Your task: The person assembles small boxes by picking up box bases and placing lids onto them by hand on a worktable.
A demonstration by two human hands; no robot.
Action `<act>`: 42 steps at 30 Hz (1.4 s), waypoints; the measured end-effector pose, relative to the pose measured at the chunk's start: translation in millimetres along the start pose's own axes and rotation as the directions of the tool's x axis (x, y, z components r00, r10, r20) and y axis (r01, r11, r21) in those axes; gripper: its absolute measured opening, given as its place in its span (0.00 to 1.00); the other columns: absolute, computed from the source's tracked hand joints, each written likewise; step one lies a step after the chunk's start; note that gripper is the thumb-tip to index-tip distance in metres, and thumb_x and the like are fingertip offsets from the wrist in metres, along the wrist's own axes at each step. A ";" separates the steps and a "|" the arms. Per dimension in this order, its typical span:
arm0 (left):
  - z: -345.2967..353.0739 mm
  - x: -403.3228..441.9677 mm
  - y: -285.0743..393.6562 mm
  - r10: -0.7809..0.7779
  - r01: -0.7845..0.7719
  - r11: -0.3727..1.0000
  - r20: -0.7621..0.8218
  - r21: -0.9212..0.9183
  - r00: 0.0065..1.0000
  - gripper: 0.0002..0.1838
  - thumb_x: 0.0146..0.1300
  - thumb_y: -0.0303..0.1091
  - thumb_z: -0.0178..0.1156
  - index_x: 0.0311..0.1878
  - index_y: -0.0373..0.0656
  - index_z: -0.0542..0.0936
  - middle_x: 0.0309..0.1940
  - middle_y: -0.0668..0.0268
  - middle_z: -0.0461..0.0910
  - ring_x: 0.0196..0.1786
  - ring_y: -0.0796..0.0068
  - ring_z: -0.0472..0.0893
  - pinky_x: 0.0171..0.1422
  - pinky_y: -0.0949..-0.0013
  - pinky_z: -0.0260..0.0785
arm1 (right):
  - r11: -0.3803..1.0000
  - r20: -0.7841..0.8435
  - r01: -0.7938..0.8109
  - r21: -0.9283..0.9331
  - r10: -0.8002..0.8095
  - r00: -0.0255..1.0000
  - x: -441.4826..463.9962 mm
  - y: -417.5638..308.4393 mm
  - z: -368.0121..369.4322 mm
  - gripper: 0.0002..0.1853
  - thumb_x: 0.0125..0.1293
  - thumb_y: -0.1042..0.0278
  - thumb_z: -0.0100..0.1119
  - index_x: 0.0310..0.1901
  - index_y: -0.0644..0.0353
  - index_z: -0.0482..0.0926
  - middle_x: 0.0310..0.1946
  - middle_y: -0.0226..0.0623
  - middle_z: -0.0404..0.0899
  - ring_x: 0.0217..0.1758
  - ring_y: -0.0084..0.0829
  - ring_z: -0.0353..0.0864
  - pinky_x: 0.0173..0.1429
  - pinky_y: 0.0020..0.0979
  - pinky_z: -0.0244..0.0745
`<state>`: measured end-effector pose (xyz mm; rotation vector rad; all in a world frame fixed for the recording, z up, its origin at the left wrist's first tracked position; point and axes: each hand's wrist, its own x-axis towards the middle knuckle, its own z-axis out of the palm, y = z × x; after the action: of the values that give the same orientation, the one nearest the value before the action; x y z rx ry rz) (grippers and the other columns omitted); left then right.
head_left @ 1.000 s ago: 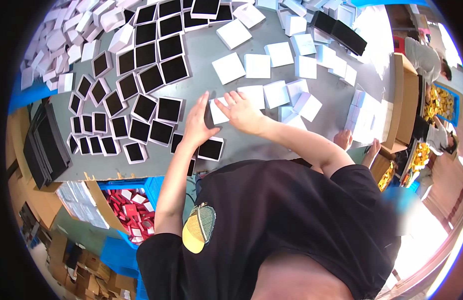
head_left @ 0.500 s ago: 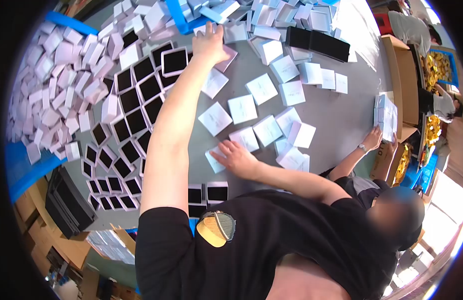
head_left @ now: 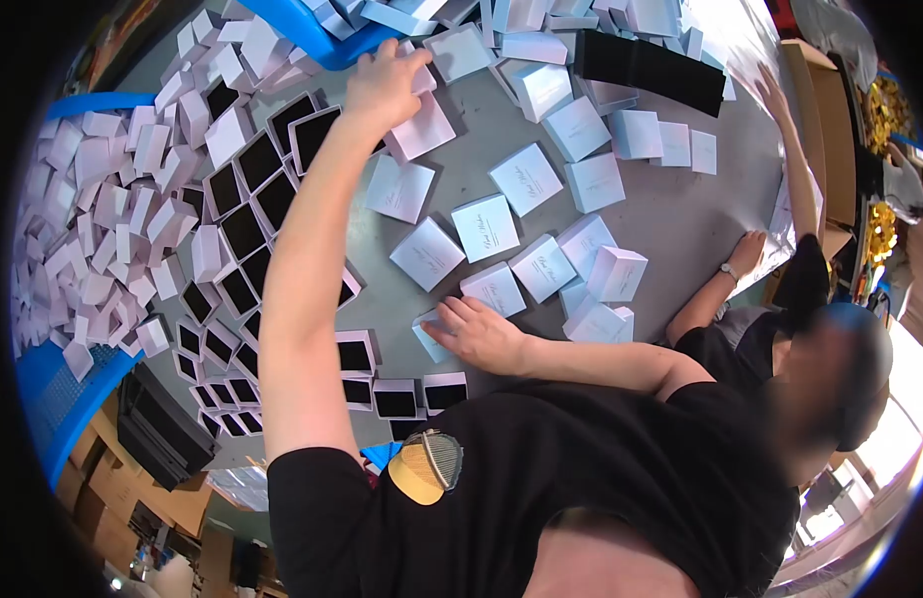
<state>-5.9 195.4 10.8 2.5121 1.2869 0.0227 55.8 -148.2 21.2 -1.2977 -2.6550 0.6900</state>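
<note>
A grey worktable [head_left: 665, 199] spreads before you in a cluttered workroom. From nine to ten o'clock, loose white boxes [head_left: 113, 209] lie heaped near a blue crate [head_left: 63, 424], with rows of black-faced square boxes [head_left: 242, 231] beside them. Toward eleven o'clock your left hand [head_left: 387, 85] reaches out at full stretch, fingers bent over a small white box [head_left: 424, 78]; you cannot tell whether it is gripped. That box lies at about three o'clock from the palm. Near the centre, your right hand [head_left: 481, 334] has its fingers loosely spread on another white box [head_left: 427, 344], at nine o'clock from that palm. Both look roughly square, with no clear long axis. Your right hand is nearer the printed white boxes [head_left: 484, 227], whose script lettering is too small to read surely. A long black panel [head_left: 653, 72] lies between one and two; a co-worker [head_left: 745, 349] leans in at three.
</note>
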 end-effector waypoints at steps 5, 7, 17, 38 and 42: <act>-110.3 -74.9 -22.1 0.093 -0.199 0.919 -0.302 -0.340 0.949 0.32 0.49 0.31 0.63 0.63 0.52 0.77 0.60 0.49 0.72 0.57 0.47 0.77 0.61 0.57 0.72 | 0.968 -0.341 0.046 0.246 0.042 0.939 22.7 64.0 -56.9 0.21 0.51 0.65 0.71 0.48 0.56 0.81 0.54 0.42 0.78 0.60 0.44 0.75 0.63 0.43 0.71; -142.2 -120.3 -54.8 -0.052 -0.021 0.966 -0.275 -0.257 0.960 0.34 0.49 0.26 0.62 0.65 0.53 0.76 0.65 0.48 0.70 0.63 0.45 0.74 0.66 0.55 0.69 | 0.965 -0.571 -0.119 0.235 0.236 0.786 38.8 123.2 -90.9 0.13 0.50 0.73 0.70 0.40 0.56 0.82 0.49 0.40 0.80 0.54 0.46 0.78 0.58 0.41 0.74; -148.9 -235.6 -192.7 -0.200 0.304 0.930 -0.409 0.206 0.890 0.34 0.59 0.41 0.70 0.69 0.51 0.72 0.66 0.47 0.71 0.69 0.46 0.70 0.70 0.52 0.65 | 0.656 -0.072 -0.754 -0.031 0.751 0.656 108.9 279.3 -194.3 0.37 0.54 0.40 0.70 0.58 0.62 0.77 0.54 0.51 0.81 0.57 0.46 0.82 0.62 0.42 0.75; 34.4 -262.1 37.9 -0.167 0.257 0.847 0.227 -0.466 0.959 0.81 0.20 0.32 0.87 0.80 0.65 0.44 0.80 0.43 0.34 0.75 0.44 0.63 0.74 0.51 0.68 | 0.176 0.723 -0.758 0.629 0.226 0.653 -152.4 -12.4 -14.8 0.49 0.58 0.58 0.57 0.81 0.41 0.45 0.63 0.50 0.72 0.57 0.38 0.77 0.63 0.39 0.72; 52.2 -227.3 46.3 -0.029 0.109 0.898 0.191 -0.426 0.981 0.79 0.18 0.38 0.87 0.80 0.61 0.49 0.80 0.44 0.34 0.78 0.46 0.58 0.77 0.52 0.62 | 0.062 0.691 -0.741 0.669 0.313 0.651 -191.0 29.5 -3.4 0.51 0.57 0.60 0.57 0.81 0.37 0.42 0.57 0.43 0.80 0.62 0.35 0.74 0.71 0.33 0.62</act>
<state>-96.4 -24.4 3.9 2.0361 1.1474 0.0584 198.4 -278.5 30.4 -1.7043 -1.0306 2.3379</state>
